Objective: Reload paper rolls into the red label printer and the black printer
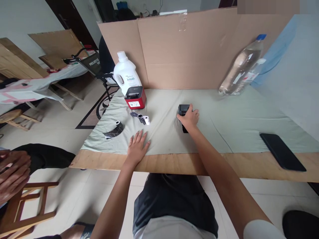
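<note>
My left hand (137, 146) lies flat on the cloth near the table's front edge, fingers spread, holding nothing. Around a small black box-shaped device (183, 108) my right hand (191, 118) is closed from above; the device rests on the cloth, and its exact kind is partly hidden by my hand. Beyond my left hand lie a small white roll (147, 120) and a dark, crumpled strip (134, 114). To the left, a black roll of tape-like strip (117, 130) is partly unrolled. Farther back stands a red and black printer-like box (136, 98).
A white detergent jug (127, 74) stands behind the red box. Clear plastic bottles (243, 66) lean against the cardboard screen (184, 56). A black phone (281, 151) lies at the right front edge. At left, another person's hands (13, 172) appear beside a wooden stool (27, 215).
</note>
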### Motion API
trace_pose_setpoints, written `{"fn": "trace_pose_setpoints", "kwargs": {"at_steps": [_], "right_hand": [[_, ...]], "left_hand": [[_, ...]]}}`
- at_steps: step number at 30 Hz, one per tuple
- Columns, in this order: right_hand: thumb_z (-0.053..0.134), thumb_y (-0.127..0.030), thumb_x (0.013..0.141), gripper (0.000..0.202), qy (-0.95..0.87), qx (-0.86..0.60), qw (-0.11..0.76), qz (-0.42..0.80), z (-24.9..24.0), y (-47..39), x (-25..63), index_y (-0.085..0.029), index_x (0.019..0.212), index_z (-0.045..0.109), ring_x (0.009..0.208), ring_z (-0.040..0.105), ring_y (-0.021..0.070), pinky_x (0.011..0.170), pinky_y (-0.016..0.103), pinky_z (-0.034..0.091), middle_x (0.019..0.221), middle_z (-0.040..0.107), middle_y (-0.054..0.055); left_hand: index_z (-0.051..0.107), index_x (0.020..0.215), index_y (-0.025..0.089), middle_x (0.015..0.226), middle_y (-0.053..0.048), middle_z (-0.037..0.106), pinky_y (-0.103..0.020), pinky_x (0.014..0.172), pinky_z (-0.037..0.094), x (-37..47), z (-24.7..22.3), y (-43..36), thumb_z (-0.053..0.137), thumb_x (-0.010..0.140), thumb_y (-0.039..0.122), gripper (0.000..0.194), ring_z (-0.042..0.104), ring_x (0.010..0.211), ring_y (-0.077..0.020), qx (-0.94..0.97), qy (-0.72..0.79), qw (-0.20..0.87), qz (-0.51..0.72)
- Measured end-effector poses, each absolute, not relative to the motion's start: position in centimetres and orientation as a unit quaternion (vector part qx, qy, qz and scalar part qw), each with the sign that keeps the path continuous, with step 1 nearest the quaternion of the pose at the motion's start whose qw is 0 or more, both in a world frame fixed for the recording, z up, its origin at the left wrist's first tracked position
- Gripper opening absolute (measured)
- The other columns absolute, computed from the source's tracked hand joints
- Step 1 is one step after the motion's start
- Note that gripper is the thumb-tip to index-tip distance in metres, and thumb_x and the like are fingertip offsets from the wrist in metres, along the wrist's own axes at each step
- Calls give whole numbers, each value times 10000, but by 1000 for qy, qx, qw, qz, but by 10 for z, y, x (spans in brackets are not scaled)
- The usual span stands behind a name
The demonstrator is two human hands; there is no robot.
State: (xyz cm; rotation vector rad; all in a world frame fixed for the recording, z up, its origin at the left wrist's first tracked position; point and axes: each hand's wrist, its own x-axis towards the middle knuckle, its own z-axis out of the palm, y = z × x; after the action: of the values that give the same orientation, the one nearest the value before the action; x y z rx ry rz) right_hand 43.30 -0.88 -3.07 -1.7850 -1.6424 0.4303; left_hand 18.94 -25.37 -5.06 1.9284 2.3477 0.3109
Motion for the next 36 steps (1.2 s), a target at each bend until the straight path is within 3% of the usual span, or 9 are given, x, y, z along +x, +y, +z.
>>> {"fn": "trace_pose_setpoints", "kwargs": {"at_steps": [3, 6, 9, 12, 15, 18, 20, 27, 36], "right_hand": [[819, -642, 727, 1048, -642, -659, 360, 154, -27, -10, 443, -188, 1591, 437, 1296, 480, 511, 1088, 708, 401, 1394, 516, 281], [600, -652, 916, 844, -671, -632, 363, 134, -23, -7, 464, -160, 1587, 455, 1349, 484, 492, 1127, 717, 366, 1370, 570, 280], [427, -543, 1008, 654, -692, -584, 393, 163, -28, 1, 486, -163, 1533, 516, 1363, 534, 410, 1166, 642, 395, 1384, 625, 251], [370, -479, 1009, 613, -693, -540, 424, 220, -43, 9, 497, -151, 1489, 561, 1341, 596, 349, 1174, 573, 446, 1421, 662, 235], [380, -453, 990, 611, -690, -534, 419, 250, -55, 14, 500, -139, 1468, 594, 1323, 636, 349, 1179, 571, 460, 1423, 695, 219], [377, -462, 997, 607, -705, -535, 399, 238, -59, 16, 500, -162, 1467, 616, 1340, 638, 362, 1185, 587, 457, 1438, 705, 193], [346, -484, 1012, 624, -716, -538, 381, 229, -59, 16, 501, -160, 1466, 628, 1342, 638, 373, 1180, 603, 456, 1425, 713, 197], [264, -537, 1043, 687, -728, -541, 363, 216, -61, 16, 502, -156, 1467, 645, 1300, 648, 392, 1137, 616, 475, 1381, 735, 205], [303, -517, 1046, 634, -728, -539, 368, 212, -59, 15, 502, -163, 1431, 662, 1300, 652, 379, 1146, 585, 482, 1363, 743, 195]], "left_hand": [[482, 1654, 233, 1776, -93, 369, -597, 1360, 261, 190, -51, -255, 422, 1102, 436, 591, 327, 1665, -320, 632, 766, 34, 113], [570, 1566, 201, 1709, -129, 485, -606, 1328, 312, 193, -46, -259, 463, 1077, 394, 536, 405, 1616, -351, 634, 759, 11, 148], [694, 1332, 178, 1435, -168, 700, -548, 1204, 453, 207, -32, -255, 494, 1034, 317, 384, 609, 1398, -352, 634, 738, -6, 232], [705, 1074, 216, 1079, -103, 764, -432, 1032, 528, 234, -12, -220, 510, 1011, 288, 217, 705, 1086, -276, 644, 688, 48, 332], [655, 1056, 221, 901, -16, 706, -289, 836, 523, 265, 7, -149, 602, 947, 232, 122, 671, 824, -166, 602, 648, 219, 412], [579, 1025, 212, 762, 47, 590, -216, 585, 389, 287, 17, -65, 619, 885, 132, 167, 525, 584, -93, 433, 660, 424, 443], [539, 993, 209, 731, 58, 541, -210, 496, 295, 294, 19, -22, 580, 889, 118, 143, 459, 505, -72, 394, 655, 477, 434], [534, 851, 189, 616, 77, 442, -168, 426, 144, 295, 8, 16, 652, 788, 101, 160, 304, 425, -30, 389, 598, 599, 364], [593, 1083, 162, 641, 38, 602, -168, 416, 165, 288, 4, 10, 645, 879, 142, 211, 340, 421, -32, 396, 593, 611, 343]]}}
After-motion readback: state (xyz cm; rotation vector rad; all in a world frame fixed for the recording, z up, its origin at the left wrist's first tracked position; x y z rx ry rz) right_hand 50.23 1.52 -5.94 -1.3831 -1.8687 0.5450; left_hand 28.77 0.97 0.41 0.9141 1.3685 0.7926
